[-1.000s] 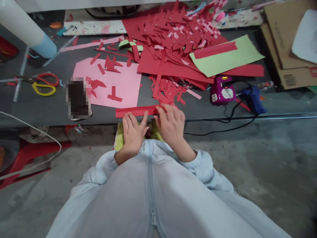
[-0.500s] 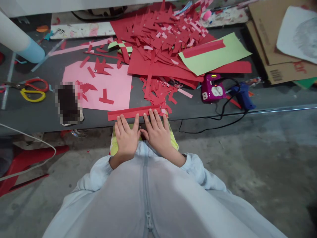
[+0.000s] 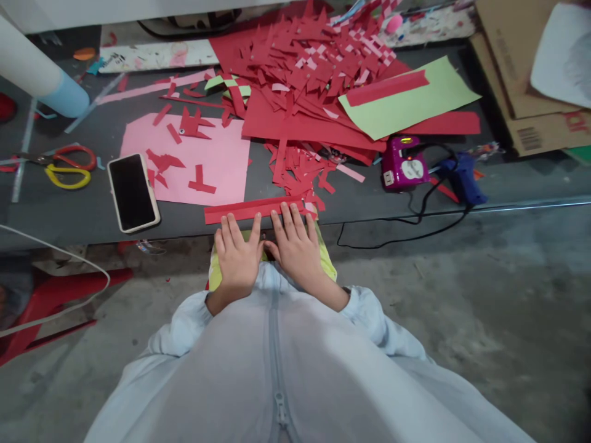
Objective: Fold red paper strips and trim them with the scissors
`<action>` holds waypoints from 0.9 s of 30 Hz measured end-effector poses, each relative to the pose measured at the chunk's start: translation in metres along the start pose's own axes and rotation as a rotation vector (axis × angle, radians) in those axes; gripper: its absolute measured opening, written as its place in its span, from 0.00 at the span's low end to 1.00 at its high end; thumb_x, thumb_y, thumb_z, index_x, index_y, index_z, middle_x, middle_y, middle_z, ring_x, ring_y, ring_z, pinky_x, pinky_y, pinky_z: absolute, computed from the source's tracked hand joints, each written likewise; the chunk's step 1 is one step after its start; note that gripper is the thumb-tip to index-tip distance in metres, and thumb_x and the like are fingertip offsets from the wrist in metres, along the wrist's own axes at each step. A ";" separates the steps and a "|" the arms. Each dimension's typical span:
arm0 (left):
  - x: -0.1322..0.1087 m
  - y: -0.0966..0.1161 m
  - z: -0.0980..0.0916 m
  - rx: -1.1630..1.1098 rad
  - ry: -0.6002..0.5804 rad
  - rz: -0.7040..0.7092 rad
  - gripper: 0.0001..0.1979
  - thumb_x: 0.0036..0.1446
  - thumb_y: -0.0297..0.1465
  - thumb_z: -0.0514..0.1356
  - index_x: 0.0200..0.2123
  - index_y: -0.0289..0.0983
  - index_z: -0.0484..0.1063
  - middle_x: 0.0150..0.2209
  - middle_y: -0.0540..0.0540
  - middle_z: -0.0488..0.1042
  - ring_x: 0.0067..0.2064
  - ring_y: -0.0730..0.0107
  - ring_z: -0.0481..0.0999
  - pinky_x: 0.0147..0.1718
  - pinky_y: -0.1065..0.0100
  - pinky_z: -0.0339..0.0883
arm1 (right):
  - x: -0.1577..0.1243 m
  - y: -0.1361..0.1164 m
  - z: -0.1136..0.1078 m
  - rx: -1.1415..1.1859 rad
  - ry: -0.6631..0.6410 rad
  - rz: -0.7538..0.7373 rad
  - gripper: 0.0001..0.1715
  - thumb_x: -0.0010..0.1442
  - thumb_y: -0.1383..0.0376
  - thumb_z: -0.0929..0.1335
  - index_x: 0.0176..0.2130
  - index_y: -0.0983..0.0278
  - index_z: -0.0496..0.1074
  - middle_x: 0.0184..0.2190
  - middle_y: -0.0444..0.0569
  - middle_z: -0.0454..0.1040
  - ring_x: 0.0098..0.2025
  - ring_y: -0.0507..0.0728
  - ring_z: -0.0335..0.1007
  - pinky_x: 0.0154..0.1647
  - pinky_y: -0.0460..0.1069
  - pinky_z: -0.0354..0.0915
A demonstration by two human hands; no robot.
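Note:
My left hand lies with its fingers stretched out, their tips touching the near edge of a long red paper strip. Beside it, my right hand rests the same way, fingers spread over the strip's right part. A lengthwise crease shows along the strip, which lies at the table's front edge. Beyond it is a pink paper sheet with a red paper fish shape and other red cutouts on it. Small red paper scraps lie just past my right fingertips.
A phone and scissors lie at left. Red cutouts are heaped at the back. To the right are a light green sheet, a purple box, a blue glue gun with a black cord, and cardboard.
The whole view has shifted slightly, with everything a little further right in the picture. Both hands stay flat on the red strip, with no clear movement against it.

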State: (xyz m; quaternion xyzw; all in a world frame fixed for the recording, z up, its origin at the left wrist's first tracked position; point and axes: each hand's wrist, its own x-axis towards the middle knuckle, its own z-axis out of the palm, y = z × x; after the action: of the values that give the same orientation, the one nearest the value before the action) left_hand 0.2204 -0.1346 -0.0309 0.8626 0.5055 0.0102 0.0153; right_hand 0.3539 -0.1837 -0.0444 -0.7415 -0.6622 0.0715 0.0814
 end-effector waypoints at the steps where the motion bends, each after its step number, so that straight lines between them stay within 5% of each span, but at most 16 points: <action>1: 0.000 0.000 0.000 -0.003 -0.001 0.000 0.29 0.64 0.39 0.55 0.67 0.48 0.56 0.68 0.31 0.57 0.69 0.43 0.56 0.61 0.42 0.57 | -0.001 0.000 0.001 -0.007 0.010 -0.003 0.37 0.68 0.55 0.57 0.70 0.69 0.50 0.71 0.60 0.46 0.73 0.67 0.40 0.70 0.67 0.41; 21: -0.009 -0.012 0.000 -0.028 -0.013 -0.029 0.28 0.66 0.39 0.52 0.68 0.48 0.53 0.69 0.31 0.53 0.69 0.43 0.56 0.61 0.43 0.57 | -0.001 -0.004 0.007 -0.038 0.102 -0.061 0.38 0.68 0.56 0.59 0.70 0.69 0.50 0.70 0.63 0.50 0.72 0.66 0.42 0.69 0.67 0.40; 27: -0.011 -0.018 0.001 -0.026 0.007 -0.028 0.27 0.66 0.39 0.52 0.68 0.48 0.55 0.68 0.30 0.55 0.69 0.44 0.56 0.60 0.43 0.57 | 0.002 -0.012 0.003 -0.042 0.105 -0.065 0.34 0.66 0.56 0.62 0.69 0.55 0.54 0.71 0.56 0.50 0.71 0.67 0.45 0.68 0.68 0.42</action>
State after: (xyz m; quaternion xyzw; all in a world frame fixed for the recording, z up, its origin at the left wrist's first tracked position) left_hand 0.1993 -0.1355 -0.0328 0.8553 0.5172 0.0193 0.0249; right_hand 0.3422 -0.1807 -0.0446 -0.7237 -0.6822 0.0156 0.1026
